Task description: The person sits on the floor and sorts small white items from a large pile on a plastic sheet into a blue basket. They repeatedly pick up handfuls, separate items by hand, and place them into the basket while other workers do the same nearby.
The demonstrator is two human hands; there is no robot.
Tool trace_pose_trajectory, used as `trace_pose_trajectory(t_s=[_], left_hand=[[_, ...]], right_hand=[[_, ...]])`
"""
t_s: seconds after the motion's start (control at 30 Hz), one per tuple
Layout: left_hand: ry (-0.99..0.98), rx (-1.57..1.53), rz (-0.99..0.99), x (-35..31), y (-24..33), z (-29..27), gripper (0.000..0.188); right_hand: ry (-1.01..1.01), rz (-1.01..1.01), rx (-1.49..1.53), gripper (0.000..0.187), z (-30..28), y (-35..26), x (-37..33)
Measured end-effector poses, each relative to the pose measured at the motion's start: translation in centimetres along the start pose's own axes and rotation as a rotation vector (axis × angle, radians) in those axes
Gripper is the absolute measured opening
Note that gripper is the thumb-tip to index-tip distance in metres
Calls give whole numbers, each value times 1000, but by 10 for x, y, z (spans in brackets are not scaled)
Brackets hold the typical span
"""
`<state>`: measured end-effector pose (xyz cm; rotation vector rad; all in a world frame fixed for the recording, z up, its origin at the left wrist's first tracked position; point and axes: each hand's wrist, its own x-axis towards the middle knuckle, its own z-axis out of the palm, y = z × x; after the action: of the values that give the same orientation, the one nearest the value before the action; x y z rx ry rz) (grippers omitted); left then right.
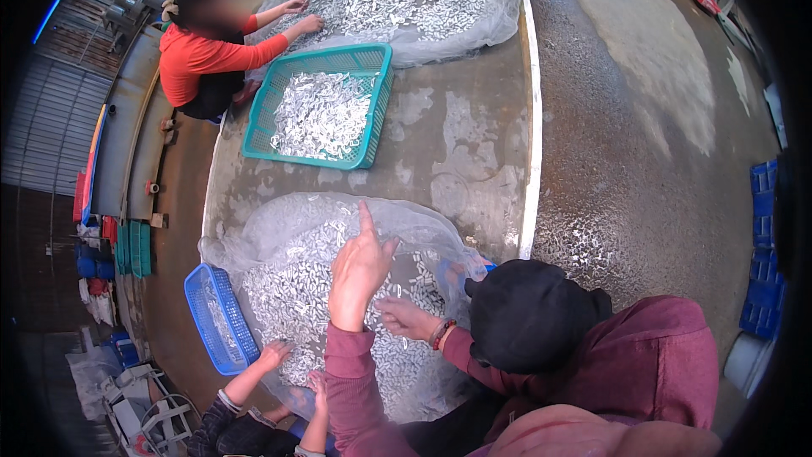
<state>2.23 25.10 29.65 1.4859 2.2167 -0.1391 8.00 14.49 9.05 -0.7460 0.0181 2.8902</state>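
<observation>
My left hand (359, 275), in a maroon sleeve, reaches over the near pile with its index finger stretched forward and its thumb apart. Nothing is in it. Beneath lies a spread of small silvery-white pieces (389, 372), their kind too small to tell, on a pale translucent mesh sheet (406, 213). Just right of my hand, a co-worker's hand (410, 319) with a red bracelet touches the pieces. Another co-worker's hands (275, 355) are at the pile's left. At the lower edge a blurred skin-coloured shape (592, 433) may be my right hand; its fingers cannot be made out.
A blue basket (241, 347) stands left of the pile. Farther up the grey table, a teal basket (370, 148) holds more pieces. A person in orange (203, 51) works at a far mesh sheet (499, 25). The black-capped co-worker (529, 313) sits close on my right.
</observation>
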Motion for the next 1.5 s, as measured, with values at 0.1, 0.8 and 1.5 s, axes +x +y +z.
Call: trace_pose_trajectory(t_s=[0.1,0.8,1.5], left_hand=[[9,2,5,0,1,0,80],[-25,9,-9,6,7,7,81],[-18,2,30,17,6,17,81]], right_hand=[[15,7,1,18,0,0,-1],[5,-10,6,16,0,-1,0],[13,-16,54,18,-12,4,1]])
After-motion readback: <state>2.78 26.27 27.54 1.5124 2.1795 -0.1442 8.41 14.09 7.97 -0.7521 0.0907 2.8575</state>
